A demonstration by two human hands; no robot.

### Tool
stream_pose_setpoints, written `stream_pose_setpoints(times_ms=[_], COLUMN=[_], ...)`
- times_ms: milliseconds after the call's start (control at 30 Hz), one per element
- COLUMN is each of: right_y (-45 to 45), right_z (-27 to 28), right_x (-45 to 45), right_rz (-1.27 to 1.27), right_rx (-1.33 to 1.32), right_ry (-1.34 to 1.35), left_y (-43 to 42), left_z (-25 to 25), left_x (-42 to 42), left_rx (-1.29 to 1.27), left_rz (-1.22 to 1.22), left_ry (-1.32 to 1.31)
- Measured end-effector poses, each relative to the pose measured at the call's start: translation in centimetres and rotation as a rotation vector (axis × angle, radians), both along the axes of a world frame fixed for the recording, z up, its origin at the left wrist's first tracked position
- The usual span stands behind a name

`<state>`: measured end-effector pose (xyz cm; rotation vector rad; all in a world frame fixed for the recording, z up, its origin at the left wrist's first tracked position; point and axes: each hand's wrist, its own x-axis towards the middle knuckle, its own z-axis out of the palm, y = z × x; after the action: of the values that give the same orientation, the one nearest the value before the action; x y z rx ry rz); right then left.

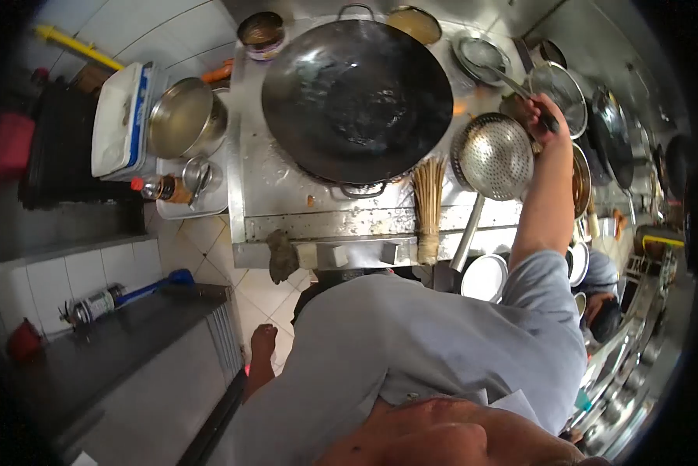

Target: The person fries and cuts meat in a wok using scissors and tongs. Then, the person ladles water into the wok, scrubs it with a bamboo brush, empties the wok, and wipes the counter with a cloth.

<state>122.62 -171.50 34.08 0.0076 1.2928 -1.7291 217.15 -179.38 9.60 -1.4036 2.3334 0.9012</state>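
Observation:
My right hand (545,120) is closed round the dark-tipped handle of a ladle (512,82), whose head lies over a round metal container at the back right of the stove. Just below that hand sits a perforated strainer (495,155) with a long handle. A large black wok (356,101), wet and shiny inside, stands on the steel stove. In front of it, to the right, lies a bamboo brush (428,210). Low beside my body is my left hand (263,340), its fingers curled; whether it holds anything is too small to tell.
Left of the stove are a metal pot (182,116), a red-capped bottle (162,189) and a white tub (120,124). A cloth (282,256) hangs on the stove's front edge. White plates (485,278) sit at right. Another person (601,311) is at far right.

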Motion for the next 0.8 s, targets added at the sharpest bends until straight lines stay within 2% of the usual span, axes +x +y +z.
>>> stream_pose_setpoints(times_ms=[67, 100, 167, 300, 400, 433, 500, 567, 633, 667, 733, 767, 800], right_y=[-1.3, -2.3, -4.7, -9.5, -13.2, -14.5, -16.9, -19.7, -21.9, -23.0, -25.6, -26.5, -27.9], right_z=[1.7, 2.8, 4.9, 6.2, 6.6, 6.8, 7.6, 8.4, 10.5, 10.7, 11.5, 11.4, 12.1], right_x=[1.3, 1.8, 2.9, 3.0, 3.9, 4.8, 6.8, 8.0, 11.1, 11.5, 13.4, 14.8, 19.2], right_rz=[-0.023, -0.008, 0.051, 0.129, 0.189, 0.205, 0.276, 0.336, 0.416, 0.420, 0.667, 0.670, 0.665], right_rx=[0.050, 0.042, 0.080, 0.085, 0.056, 0.062, 0.201, 0.314, 0.449, 0.452, 0.565, 0.567, 0.743], right_ry=[0.042, 0.053, 0.092, 0.128, 0.135, 0.138, 0.424, 0.513, 0.671, 0.678, 0.878, 0.884, 1.186], left_y=[-0.4, -0.7, -0.9, 0.2, 2.2, 2.5, 3.9, 5.1, 5.8, 6.2, 6.7, 6.8, 7.2], left_z=[-0.5, -2.0, -5.0, -2.4, -1.7, -2.2, -2.7, -3.9, -5.6, -6.0, -5.9, -6.1, -6.8], left_x=[-0.9, -0.2, 1.6, 1.5, 2.9, 4.0, 5.8, 7.9, 10.0, 10.6, 11.5, 11.9, 12.5], left_rx=[-0.037, -0.044, -0.045, 0.027, 0.042, 0.009, 0.032, 0.053, 0.076, 0.079, 0.139, 0.142, 0.159], left_rz=[0.203, 0.218, 0.073, 0.252, 0.389, 0.157, 0.195, 0.225, 0.056, 0.060, 0.191, 0.195, 0.287], left_ry=[0.131, 0.142, 0.001, 0.074, 0.032, -0.056, -0.065, -0.072, -0.188, -0.182, -0.186, -0.181, -0.137])
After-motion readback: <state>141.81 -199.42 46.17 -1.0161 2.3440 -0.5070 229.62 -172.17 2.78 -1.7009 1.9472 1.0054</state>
